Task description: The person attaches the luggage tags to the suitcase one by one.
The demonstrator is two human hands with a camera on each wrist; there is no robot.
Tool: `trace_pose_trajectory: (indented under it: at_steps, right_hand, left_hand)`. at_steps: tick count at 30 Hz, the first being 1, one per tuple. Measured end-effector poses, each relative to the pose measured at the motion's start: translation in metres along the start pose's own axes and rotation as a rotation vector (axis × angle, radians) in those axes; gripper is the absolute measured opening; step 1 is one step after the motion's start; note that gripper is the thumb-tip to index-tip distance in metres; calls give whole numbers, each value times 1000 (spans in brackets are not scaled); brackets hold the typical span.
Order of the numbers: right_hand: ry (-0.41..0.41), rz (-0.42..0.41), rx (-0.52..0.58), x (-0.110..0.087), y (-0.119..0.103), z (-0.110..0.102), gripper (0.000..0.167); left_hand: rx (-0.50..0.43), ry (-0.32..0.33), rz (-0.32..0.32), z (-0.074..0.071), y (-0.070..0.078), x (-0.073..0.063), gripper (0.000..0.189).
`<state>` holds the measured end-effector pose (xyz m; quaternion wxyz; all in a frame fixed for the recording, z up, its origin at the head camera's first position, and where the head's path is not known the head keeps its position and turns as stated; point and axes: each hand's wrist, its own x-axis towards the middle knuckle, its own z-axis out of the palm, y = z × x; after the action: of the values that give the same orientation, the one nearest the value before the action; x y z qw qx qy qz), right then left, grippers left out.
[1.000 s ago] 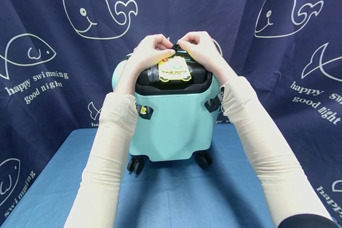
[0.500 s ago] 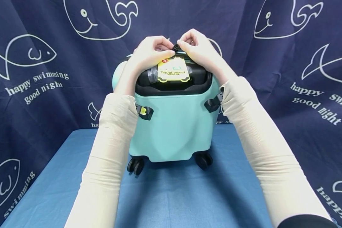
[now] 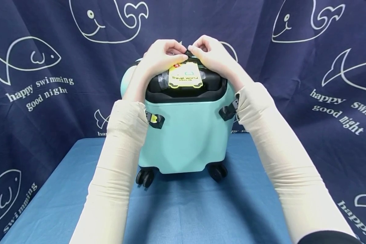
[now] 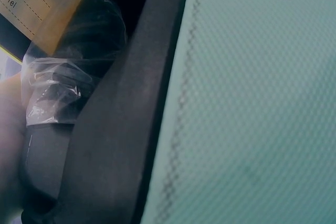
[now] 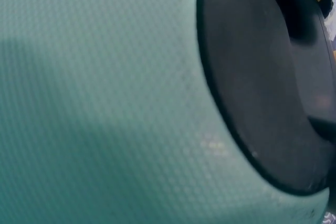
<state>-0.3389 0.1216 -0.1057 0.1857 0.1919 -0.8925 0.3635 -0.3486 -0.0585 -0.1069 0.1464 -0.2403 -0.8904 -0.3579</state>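
Note:
A mint-green suitcase (image 3: 183,139) stands upright on its wheels, its black top handle (image 3: 211,78) partly wrapped in clear plastic. From that handle hangs a yellow luggage tag (image 3: 185,75) printed "Travel World". My left hand (image 3: 163,56) pinches a small black strap piece (image 3: 188,53) above the tag between thumb and fingers. On the other side, my right hand (image 3: 212,56) has thumb and fingertip at the same piece, which they mostly hide. In the left wrist view appear the tag's lined back (image 4: 32,3) and the plastic wrap (image 4: 55,90). Shell and black trim fill the right wrist view.
Black strap clips (image 3: 155,120) sit on the suitcase front, one at each side near the sleeves. Blue cloth (image 3: 183,210) covers the table. Behind hangs a dark blue curtain (image 3: 79,84) with white whale and fish drawings.
My right fingers rose a little, then came down and in toward the left fingertips. The tag shifted slightly left. My left hand stays nearly still, and the suitcase has not moved.

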Motion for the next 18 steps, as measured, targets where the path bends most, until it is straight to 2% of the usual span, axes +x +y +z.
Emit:
trace_pose_trajectory:
  at_steps: [3,9,18]
  right_hand:
    - [6,-5,32,0,-1,2,21]
    - [-9,11,91,0,-2,3,19]
    - [-4,-11,-15,0,-3,0,19]
  left_hand:
    - [-9,0,-13,0,-2,-1,33]
    - [-17,4,1,0,-3,-2,31]
    - [-24,-1,27,-1,-1,0,30]
